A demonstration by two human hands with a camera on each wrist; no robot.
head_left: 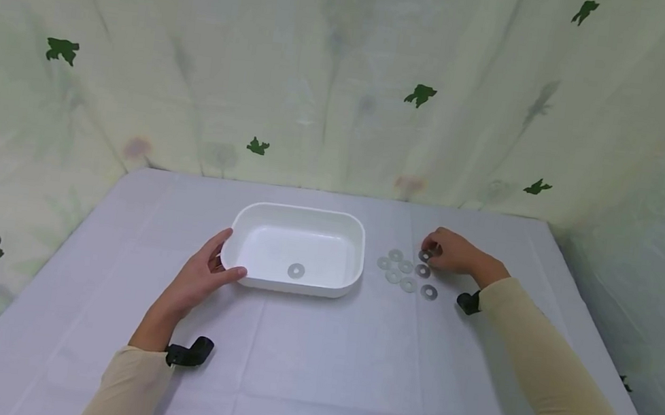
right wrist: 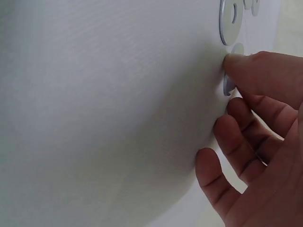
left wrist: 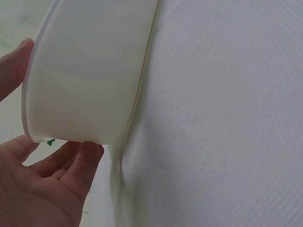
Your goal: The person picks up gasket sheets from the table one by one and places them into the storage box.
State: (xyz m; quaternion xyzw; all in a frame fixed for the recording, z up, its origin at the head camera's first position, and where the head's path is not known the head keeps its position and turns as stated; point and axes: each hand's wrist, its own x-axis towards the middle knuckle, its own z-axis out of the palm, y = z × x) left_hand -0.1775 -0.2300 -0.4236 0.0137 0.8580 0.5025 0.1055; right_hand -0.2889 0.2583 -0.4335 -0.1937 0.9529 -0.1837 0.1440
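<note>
A white rectangular tray (head_left: 289,287) with rounded corners stands on the table, and one flat metal washer (head_left: 291,273) lies inside it near the front wall. My left hand (head_left: 196,282) holds the tray's left end, thumb at the front corner and fingers along the side. The left wrist view shows those fingertips against the tray's outer wall (left wrist: 85,71). To the right of the tray, my right hand (head_left: 458,253) pinches a washer (right wrist: 228,86) at the tabletop, its thumb over the disc. The index fingertip is partly hidden behind the thumb.
Several loose washers (head_left: 407,290) lie in a cluster between the tray and my right hand; some look darker, such as the front washer (head_left: 424,294). A white cloth (head_left: 326,371) covers the table. Pale curtains (head_left: 345,99) with green leaf shapes hang behind and at the sides.
</note>
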